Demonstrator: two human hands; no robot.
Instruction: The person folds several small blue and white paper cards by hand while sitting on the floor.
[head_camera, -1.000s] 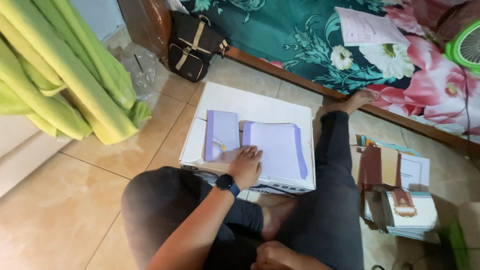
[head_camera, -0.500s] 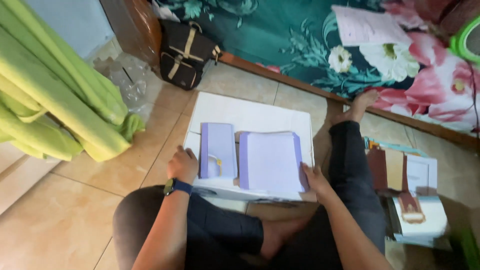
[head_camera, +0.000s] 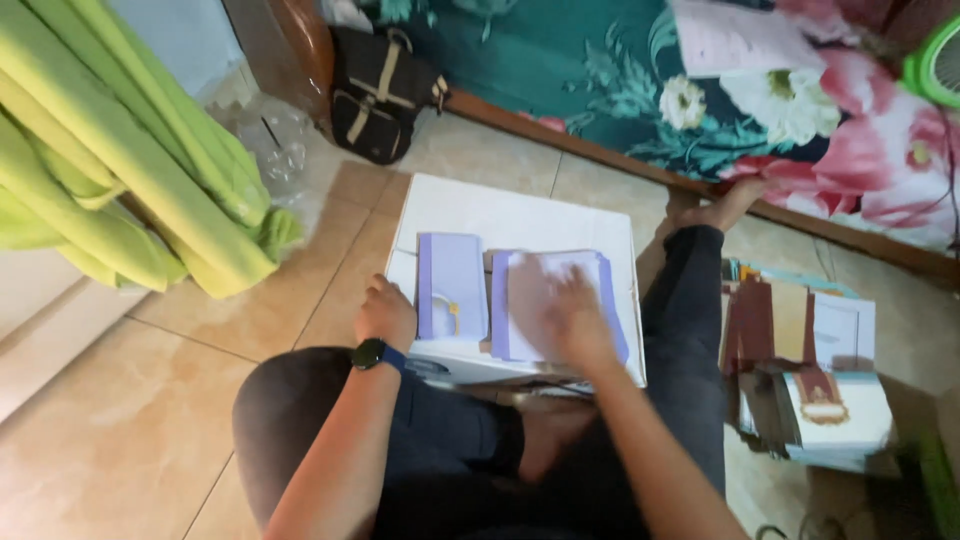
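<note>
Two lilac stacks lay on one white box (head_camera: 520, 215) before me. Far left hung one bundle of yellow-green drapes (head_camera: 120, 160), with one black bag (head_camera: 380, 90) against the bed edge beyond. My left hand (head_camera: 386, 312), one dark watch (head_camera: 372, 354) at its wrist, rested curled at the box's left edge, just beside the smaller lilac stack (head_camera: 452, 286); I could not tell whether the fingers gripped anything. Next right, the larger lilac stack (head_camera: 520, 300) lay under my right hand (head_camera: 570, 315), which was spread flat on top of it, fingers open, blurred. Farthest right on the floor sat one loose pile of brown and white cards (head_camera: 810, 370), well apart from both hands.
</note>
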